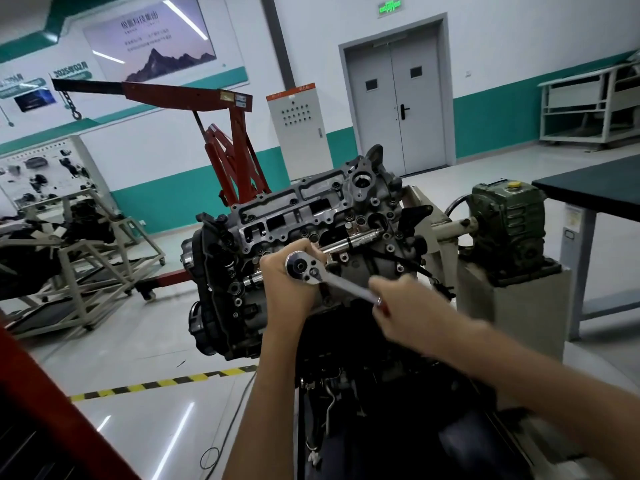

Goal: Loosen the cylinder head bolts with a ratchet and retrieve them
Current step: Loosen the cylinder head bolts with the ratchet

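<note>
1. red engine hoist [221,98]: we log it behind the engine, boom reaching left, chain and hook hanging from its tip.
2. grey double door [394,109]: in the far wall, both leaves closed, green sign lit above it.
3. engine [221,289]: centre of view, carried on a stand, tilted so that its top faces us.
4. cylinder head [311,209]: uppermost part of the engine, cover off, with open ports and bolt holes showing.
5. dark table [595,188]: right edge, well apart from the engine.
6. pale control cabinet [298,129]: against the wall, between the hoist and the door.
7. green gearbox [509,223]: on a pedestal just right of the engine, joined to it by a shaft.
8. right hand [398,306]: blurred; we see its fingers wrapped round the far end of the ratchet handle.
9. left hand [287,282]: fingers curled round the ratchet's head from below, at the near edge of the cylinder head.
10. ratchet [332,281]: chrome, head up against the cylinder head, handle running down to the right, held at both ends.
11. cylinder head bolt: beneath the ratchet's head, hidden by it and the left hand; we cannot make it out.
</note>
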